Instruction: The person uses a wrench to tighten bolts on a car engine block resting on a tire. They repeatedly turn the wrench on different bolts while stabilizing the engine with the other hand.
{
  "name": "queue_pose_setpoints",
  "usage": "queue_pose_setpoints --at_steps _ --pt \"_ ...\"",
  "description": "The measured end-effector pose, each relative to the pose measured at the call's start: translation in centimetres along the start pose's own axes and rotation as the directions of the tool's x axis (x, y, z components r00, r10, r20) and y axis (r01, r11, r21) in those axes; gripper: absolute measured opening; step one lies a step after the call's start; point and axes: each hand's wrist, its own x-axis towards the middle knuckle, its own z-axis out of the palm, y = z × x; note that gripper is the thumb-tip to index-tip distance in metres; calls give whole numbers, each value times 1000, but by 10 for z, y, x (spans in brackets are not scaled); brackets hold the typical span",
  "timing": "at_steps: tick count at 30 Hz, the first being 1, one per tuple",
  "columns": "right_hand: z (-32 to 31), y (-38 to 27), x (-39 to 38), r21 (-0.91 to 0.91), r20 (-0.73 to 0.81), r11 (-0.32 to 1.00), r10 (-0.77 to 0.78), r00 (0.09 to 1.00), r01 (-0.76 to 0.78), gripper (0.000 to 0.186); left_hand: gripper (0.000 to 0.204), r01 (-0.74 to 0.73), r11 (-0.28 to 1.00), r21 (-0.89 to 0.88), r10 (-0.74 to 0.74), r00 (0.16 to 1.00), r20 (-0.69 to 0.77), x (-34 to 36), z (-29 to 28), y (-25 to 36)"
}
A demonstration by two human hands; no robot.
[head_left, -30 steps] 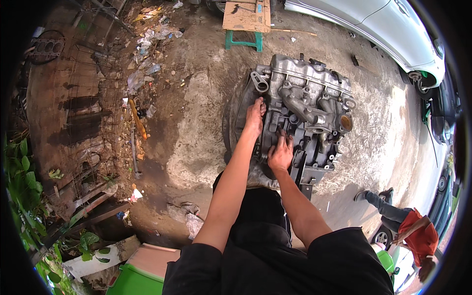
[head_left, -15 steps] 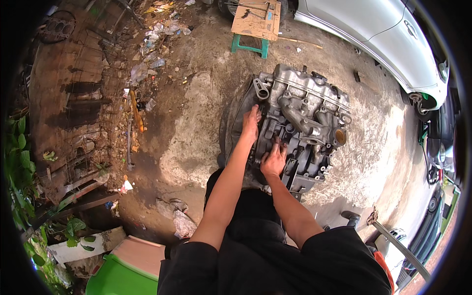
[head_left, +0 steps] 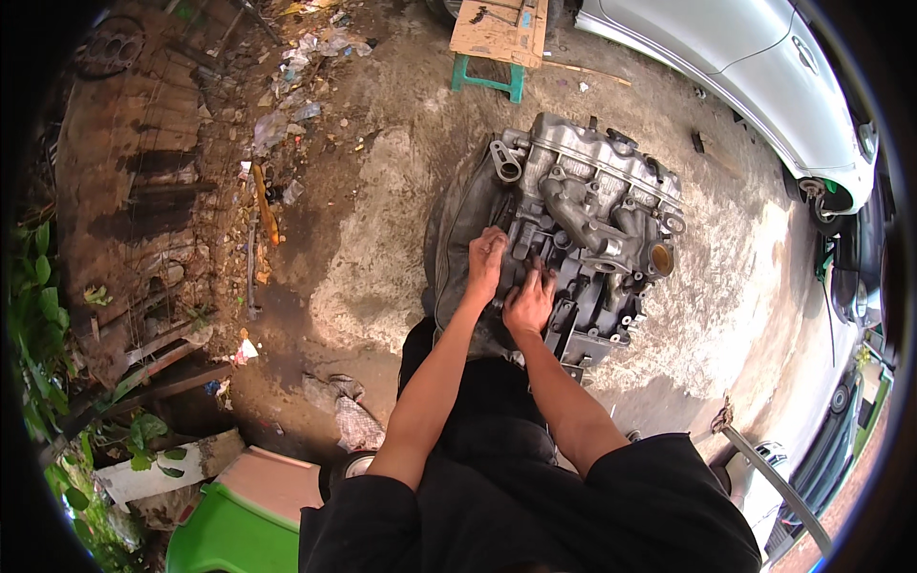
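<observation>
On the near-left flank of the engine block (head_left: 592, 229), both hands are working close together: the left hand (head_left: 487, 263) is curling its fingers over the block's edge where it meets the dark rubbery sheet (head_left: 454, 229) lying under it, and the right hand (head_left: 528, 304) is pressing with bent fingers just beside it, lower on the casting. Whether either grip is clenching a small part or a tool I cannot tell; the fingertips are hiding whatever sits beneath them. The engine is lying straight ahead of both hands on the concrete ground (head_left: 382, 277), its long axis running from near-left up toward far-right, with the grey manifold runners (head_left: 583, 205) facing up; the left hand is sitting slightly farther along it than the right. Beyond it, a small wooden stool with green legs (head_left: 497, 38) is standing near a white car (head_left: 745, 67). The block's underside and far face are hidden, and rim bending is warping its outline.
</observation>
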Motion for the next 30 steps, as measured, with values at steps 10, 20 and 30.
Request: queue_pose_setpoints --at_steps 10,20,30 --pt "1 1 0 -6 -37 1000 -25 999 24 57 43 -190 977 -101 190 982 -3 -35 -29 -5" --pt "-1 -1 1 -4 -33 1000 -10 999 10 55 36 118 850 -513 -257 943 -209 -23 -50 23" --pt "-4 -3 1 5 25 999 47 999 -47 58 35 494 769 -407 -568 819 -78 63 -23 27"
